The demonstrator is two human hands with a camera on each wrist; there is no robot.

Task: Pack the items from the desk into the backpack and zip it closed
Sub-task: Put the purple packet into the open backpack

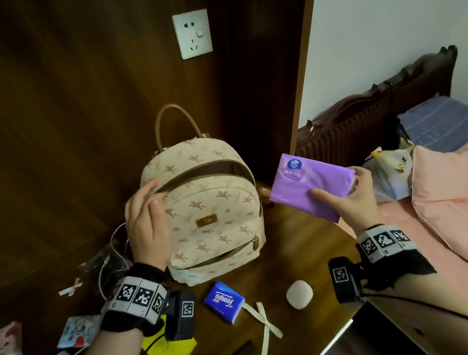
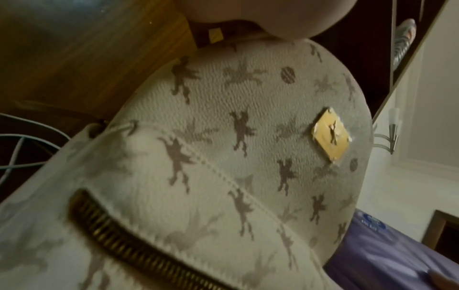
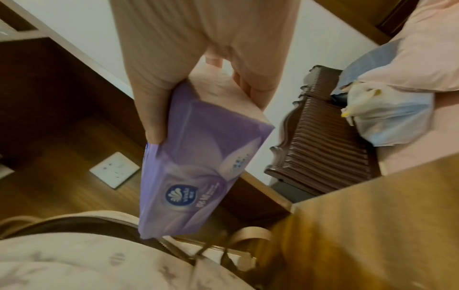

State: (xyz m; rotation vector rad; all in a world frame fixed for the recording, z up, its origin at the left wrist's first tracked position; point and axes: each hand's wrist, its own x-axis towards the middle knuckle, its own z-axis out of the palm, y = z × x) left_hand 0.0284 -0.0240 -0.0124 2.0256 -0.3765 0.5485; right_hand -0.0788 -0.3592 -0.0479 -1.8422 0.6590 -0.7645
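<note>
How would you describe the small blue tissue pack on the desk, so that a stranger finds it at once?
Start at the cream backpack standing on the wooden desk. Just in front of its base lies the blue tissue pack, flat, with white "Tempo" lettering. The white oval case to its right is round and plain, and the purple tissue pack is larger and held in the right hand.

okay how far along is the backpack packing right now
Done: the backpack's main zipper is open. In hand: the right hand grips the purple tissue pack beside it, while the left hand holds the opening. Left: the blue tissue packet and white pebble-shaped item remain on the desk; zipping afterwards.
</note>
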